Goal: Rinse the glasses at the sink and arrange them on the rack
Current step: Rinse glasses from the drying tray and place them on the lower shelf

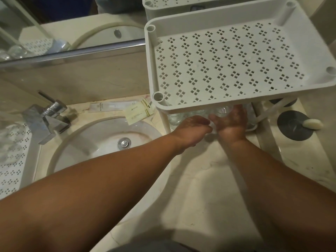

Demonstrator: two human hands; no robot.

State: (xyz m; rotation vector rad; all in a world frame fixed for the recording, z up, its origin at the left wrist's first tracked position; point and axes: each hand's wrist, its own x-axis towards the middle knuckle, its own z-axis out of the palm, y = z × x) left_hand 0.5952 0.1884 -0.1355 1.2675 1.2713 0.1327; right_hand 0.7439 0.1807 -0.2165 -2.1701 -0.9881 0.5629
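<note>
A white perforated rack (236,57) stands on the counter to the right of the sink (101,135), its top shelf bare. Under that shelf, on the lower level, stand several clear glasses (175,118), partly hidden by the shelf's front edge. Both my hands reach in below the shelf. My right hand (230,120) is wrapped around a clear glass (221,110) at the lower level's front. My left hand (194,128) is just to its left, fingers curled at the same glass's side; whether it grips the glass is hard to see.
A chrome faucet (49,115) stands at the sink's left, with no water visible. Another perforated tray with glasses (11,142) lies at far left. Sachets (138,111) lie behind the basin. A soap bar on a dark round dish (294,125) sits at right. A mirror runs along the back.
</note>
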